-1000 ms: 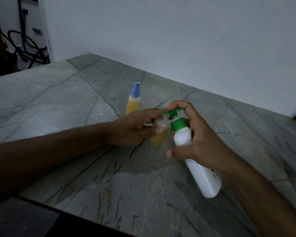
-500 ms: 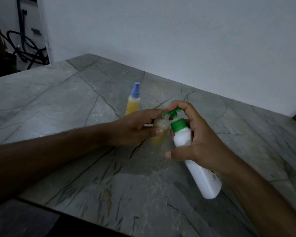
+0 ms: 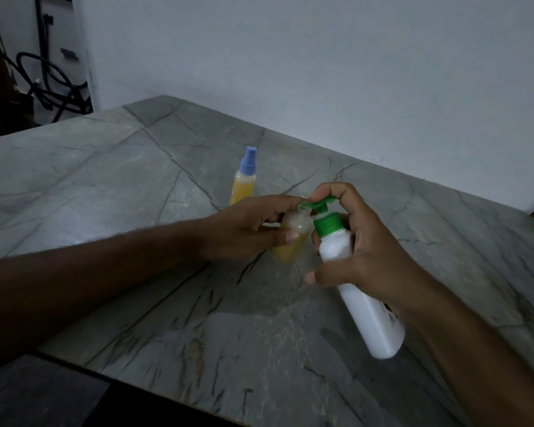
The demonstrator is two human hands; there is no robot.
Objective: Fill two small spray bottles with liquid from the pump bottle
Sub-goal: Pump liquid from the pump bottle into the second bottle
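My left hand (image 3: 244,229) grips a small uncapped spray bottle (image 3: 293,238) with yellow liquid in its lower part, held just above the table. My right hand (image 3: 361,248) holds a white pump bottle (image 3: 364,300) tilted toward it, with the index finger on the green pump head (image 3: 318,205). The green nozzle tip sits at the small bottle's open mouth. A second small spray bottle (image 3: 243,183), filled with yellow liquid and capped with a blue sprayer, stands upright behind my left hand.
The grey marble table (image 3: 136,186) meets a white wall at the back and right. Black cables (image 3: 53,87) hang in the dark corner at the far left. The table's near edge runs across the lower left.
The pump head has risen slightly under my right index finger. Both hands and both bottles stay in nearly the same place.
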